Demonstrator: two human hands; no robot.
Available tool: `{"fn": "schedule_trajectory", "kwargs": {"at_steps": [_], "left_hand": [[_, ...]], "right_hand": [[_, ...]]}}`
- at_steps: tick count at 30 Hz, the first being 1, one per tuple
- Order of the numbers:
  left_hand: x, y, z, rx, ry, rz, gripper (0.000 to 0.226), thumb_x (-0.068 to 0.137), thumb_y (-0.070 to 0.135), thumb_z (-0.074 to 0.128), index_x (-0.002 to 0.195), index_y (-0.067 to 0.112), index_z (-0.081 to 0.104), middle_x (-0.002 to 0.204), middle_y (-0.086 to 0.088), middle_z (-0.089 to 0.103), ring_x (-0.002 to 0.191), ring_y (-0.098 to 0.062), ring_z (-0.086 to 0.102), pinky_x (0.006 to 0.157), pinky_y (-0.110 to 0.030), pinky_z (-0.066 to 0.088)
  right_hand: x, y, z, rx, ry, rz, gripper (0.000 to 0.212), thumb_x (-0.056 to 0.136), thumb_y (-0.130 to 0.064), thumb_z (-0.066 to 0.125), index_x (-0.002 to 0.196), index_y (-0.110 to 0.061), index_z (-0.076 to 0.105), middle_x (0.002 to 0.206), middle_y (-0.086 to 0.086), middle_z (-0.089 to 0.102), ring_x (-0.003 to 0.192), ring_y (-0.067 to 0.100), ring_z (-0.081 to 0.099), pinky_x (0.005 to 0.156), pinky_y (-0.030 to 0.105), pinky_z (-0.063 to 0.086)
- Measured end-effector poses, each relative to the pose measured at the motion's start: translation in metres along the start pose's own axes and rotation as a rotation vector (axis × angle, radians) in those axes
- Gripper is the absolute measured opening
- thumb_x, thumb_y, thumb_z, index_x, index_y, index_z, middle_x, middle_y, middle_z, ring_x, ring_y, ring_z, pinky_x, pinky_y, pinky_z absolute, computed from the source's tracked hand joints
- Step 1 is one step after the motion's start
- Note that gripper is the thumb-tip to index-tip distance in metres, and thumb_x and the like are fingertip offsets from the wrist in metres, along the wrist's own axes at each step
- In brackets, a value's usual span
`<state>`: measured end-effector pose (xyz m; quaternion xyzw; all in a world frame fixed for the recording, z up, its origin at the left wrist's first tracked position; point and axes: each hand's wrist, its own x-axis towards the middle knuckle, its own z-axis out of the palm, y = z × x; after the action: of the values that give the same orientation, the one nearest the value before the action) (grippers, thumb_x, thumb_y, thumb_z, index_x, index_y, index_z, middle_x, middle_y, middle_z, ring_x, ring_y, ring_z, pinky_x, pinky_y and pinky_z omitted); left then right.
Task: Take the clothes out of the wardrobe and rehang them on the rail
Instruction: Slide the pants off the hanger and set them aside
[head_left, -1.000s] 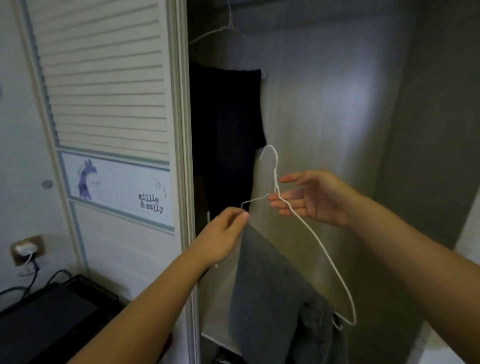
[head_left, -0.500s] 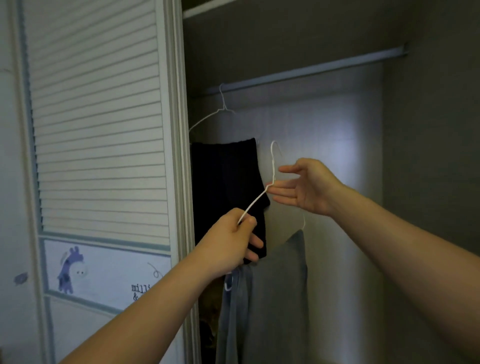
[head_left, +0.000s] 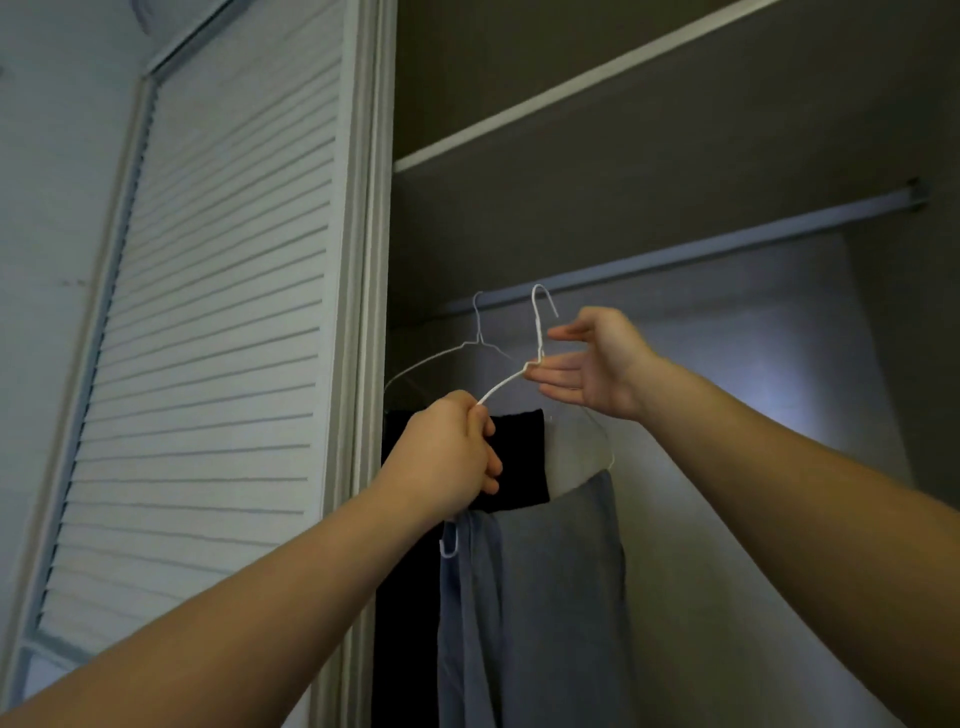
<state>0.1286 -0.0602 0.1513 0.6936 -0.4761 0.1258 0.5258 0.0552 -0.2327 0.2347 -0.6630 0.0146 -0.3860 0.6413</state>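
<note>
Fingers (head_left: 485, 452) of L hand (head_left: 441, 460) round hanger (head_left: 538, 332)

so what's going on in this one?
A person holds a white wire hanger carrying a grey garment up to the wardrobe rail. The left hand grips the hanger's shoulder wire, and the right hand touches its neck with straight fingers. The hook is level with the rail, but whether it has caught is unclear. Just left of it, a second hanger with a black garment hangs on the rail.
</note>
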Motion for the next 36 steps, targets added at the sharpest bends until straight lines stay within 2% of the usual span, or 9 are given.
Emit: {"fn": "schedule_trajectory", "kwargs": {"at_steps": [4,9,13,19,22,26,31,36], "left_hand": [[0.054,0.005,0.003,0.159,0.08,0.043,0.008,0.102,0.015,0.047,0.101,0.013,0.055,0.091,-0.013,0.069,0.075,-0.024,0.07,0.052,-0.023,0.048],[0.127,0.0,0.011,0.33,0.173,0.056,0.008,0.103,0.02,0.046,0.1,0.02,0.053,0.093,-0.008,0.067,0.083,-0.024,0.069,0.078,-0.043,0.06],[0.178,-0.002,0.018,0.418,0.183,0.029,0.011,0.104,0.021,0.043,0.106,0.019,0.054,0.097,-0.006,0.065,0.088,-0.021,0.067,0.085,-0.043,0.058],[0.23,-0.011,0.03,0.526,0.185,-0.03,0.011,0.102,0.019,0.045,0.108,0.019,0.054,0.101,-0.006,0.064,0.09,-0.022,0.065,0.087,-0.043,0.057],[0.242,-0.02,0.032,0.573,0.159,-0.059,0.014,0.1,0.016,0.046,0.111,0.018,0.055,0.106,-0.008,0.064,0.094,-0.024,0.065,0.09,-0.044,0.056],[0.251,-0.029,0.029,0.656,0.153,-0.058,0.015,0.099,0.014,0.048,0.112,0.017,0.055,0.106,-0.007,0.063,0.095,-0.023,0.063,0.091,-0.042,0.055],[0.253,-0.043,0.028,0.849,0.121,-0.054,0.011,0.096,0.015,0.055,0.107,0.017,0.055,0.105,-0.006,0.061,0.094,-0.023,0.06,0.08,-0.035,0.05],[0.248,-0.048,0.027,1.003,0.14,-0.002,0.005,0.099,0.018,0.046,0.095,0.018,0.049,0.104,-0.005,0.058,0.085,-0.022,0.055,0.076,-0.035,0.047]], "right_hand": [[0.063,-0.016,-0.003,0.023,-0.037,-0.047,0.025,0.089,-0.022,0.039,0.108,-0.014,0.053,0.11,0.03,0.065,0.099,0.035,0.069,0.086,0.04,0.052],[0.136,-0.027,-0.009,0.032,-0.075,-0.09,0.023,0.088,-0.023,0.039,0.101,-0.014,0.055,0.112,0.029,0.065,0.101,0.035,0.068,0.088,0.04,0.05],[0.187,-0.025,-0.015,0.04,-0.069,-0.11,0.019,0.089,-0.022,0.04,0.096,-0.013,0.056,0.11,0.027,0.066,0.103,0.034,0.067,0.09,0.04,0.049],[0.254,-0.008,-0.021,0.035,-0.075,-0.094,0.019,0.091,-0.024,0.038,0.099,-0.016,0.053,0.106,0.024,0.067,0.089,0.029,0.069,0.077,0.033,0.05],[0.277,0.009,-0.021,0.045,-0.082,-0.076,0.022,0.091,-0.025,0.039,0.105,-0.016,0.054,0.099,0.022,0.07,0.086,0.028,0.071,0.074,0.033,0.05],[0.292,0.022,-0.018,0.076,-0.112,-0.086,0.021,0.092,-0.024,0.04,0.103,-0.015,0.055,0.088,0.02,0.073,0.082,0.027,0.073,0.071,0.033,0.051],[0.301,0.041,-0.006,0.061,-0.155,-0.053,0.023,0.092,-0.025,0.039,0.103,-0.014,0.055,0.088,0.02,0.073,0.083,0.027,0.072,0.071,0.033,0.052],[0.309,0.052,-0.006,0.044,-0.163,-0.034,0.029,0.094,-0.026,0.037,0.111,-0.013,0.058,0.088,0.014,0.075,0.086,0.025,0.072,0.074,0.035,0.052]]}}
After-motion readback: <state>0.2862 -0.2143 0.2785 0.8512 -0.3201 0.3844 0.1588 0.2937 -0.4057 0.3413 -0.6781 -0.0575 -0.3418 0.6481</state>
